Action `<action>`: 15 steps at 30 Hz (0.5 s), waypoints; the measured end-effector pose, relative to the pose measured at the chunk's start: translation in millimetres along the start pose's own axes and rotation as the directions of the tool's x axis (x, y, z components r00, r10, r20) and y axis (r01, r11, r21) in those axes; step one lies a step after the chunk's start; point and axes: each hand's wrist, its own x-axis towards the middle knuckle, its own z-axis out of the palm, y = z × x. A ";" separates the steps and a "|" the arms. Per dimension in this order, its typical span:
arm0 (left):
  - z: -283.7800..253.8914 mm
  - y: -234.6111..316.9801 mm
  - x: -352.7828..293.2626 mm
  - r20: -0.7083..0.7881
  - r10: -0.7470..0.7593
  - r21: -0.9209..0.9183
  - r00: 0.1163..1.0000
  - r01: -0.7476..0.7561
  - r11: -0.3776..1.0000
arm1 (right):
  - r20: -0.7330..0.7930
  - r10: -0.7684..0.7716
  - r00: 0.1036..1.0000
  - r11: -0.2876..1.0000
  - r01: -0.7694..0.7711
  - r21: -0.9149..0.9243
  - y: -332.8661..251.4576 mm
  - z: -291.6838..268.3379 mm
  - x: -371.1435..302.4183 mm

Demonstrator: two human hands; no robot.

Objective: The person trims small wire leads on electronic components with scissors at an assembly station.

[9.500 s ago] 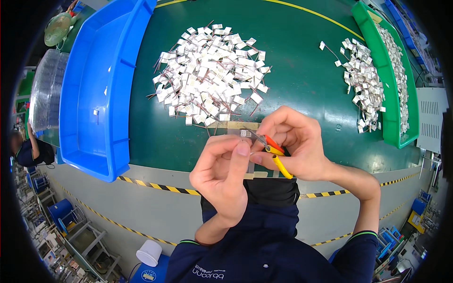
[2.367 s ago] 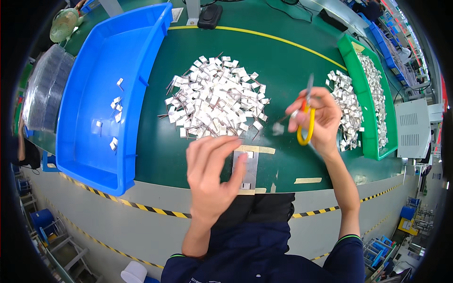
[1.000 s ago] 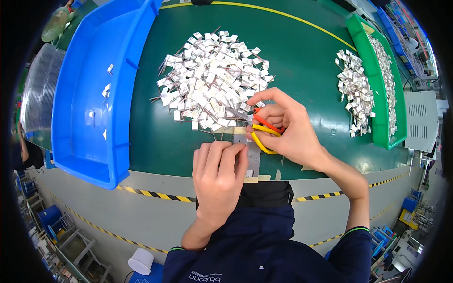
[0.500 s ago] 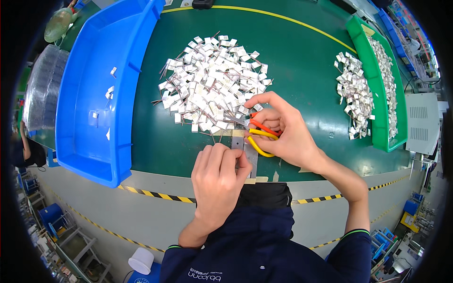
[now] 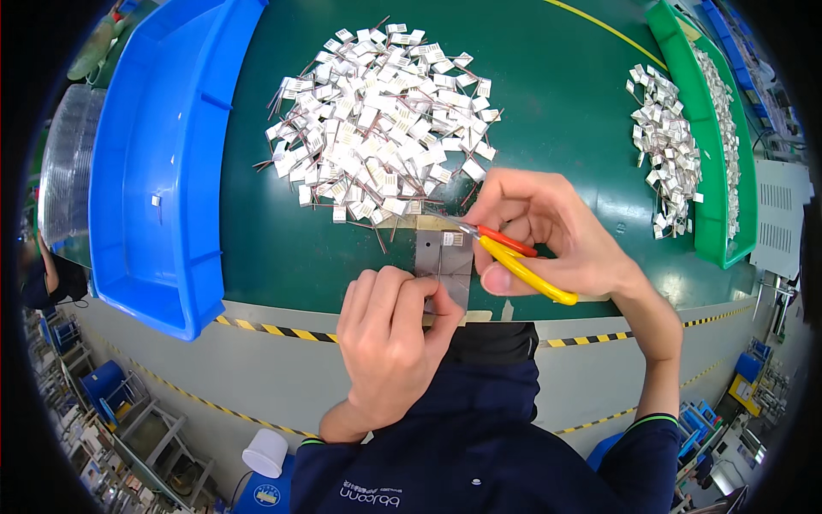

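My left hand is closed in a pinch at the table's near edge, on the thin wires of a small white part. That part lies over a grey metal plate fixed to the table with tape. In my right hand is a pair of scissors with red and yellow handles. Their slim metal blades point left, just beyond the white part and apart from it. A large heap of similar white parts with dark wires spreads beyond my hands.
At the left stands a deep blue bin with a few white parts inside. To the right, a smaller heap lies against a green tray holding many more. Beyond the table's near edge runs black-and-yellow floor tape.
The scissors and my right hand have moved right, away from my left hand, and the handles have turned. The pinched white part now shows on the plate. The whole view has shifted slightly.
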 end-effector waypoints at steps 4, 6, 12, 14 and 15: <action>-4.2 3.2 0.3 0.047 -0.030 -0.003 0.998 0.030 1.000 | 0.102 0.112 0.989 0.989 -0.121 0.090 3.3 -9.1 0.8; -3.2 2.4 0.0 0.047 -0.046 0.002 0.998 0.046 0.999 | 0.093 0.175 0.980 0.980 -0.182 0.080 3.3 -11.6 1.0; -1.7 2.0 -0.4 0.036 -0.069 -0.019 0.997 0.070 0.997 | 0.154 0.367 0.918 0.928 -0.372 0.006 -4.3 -16.8 2.4; -2.2 1.9 -0.5 0.039 -0.070 -0.018 0.997 0.071 0.997 | 0.145 0.406 0.902 0.912 -0.409 -0.008 -1.8 -13.7 0.6; -2.5 1.9 -0.5 0.040 -0.071 -0.016 0.997 0.072 0.997 | 0.147 0.406 0.902 0.912 -0.410 -0.008 -0.9 -12.3 0.3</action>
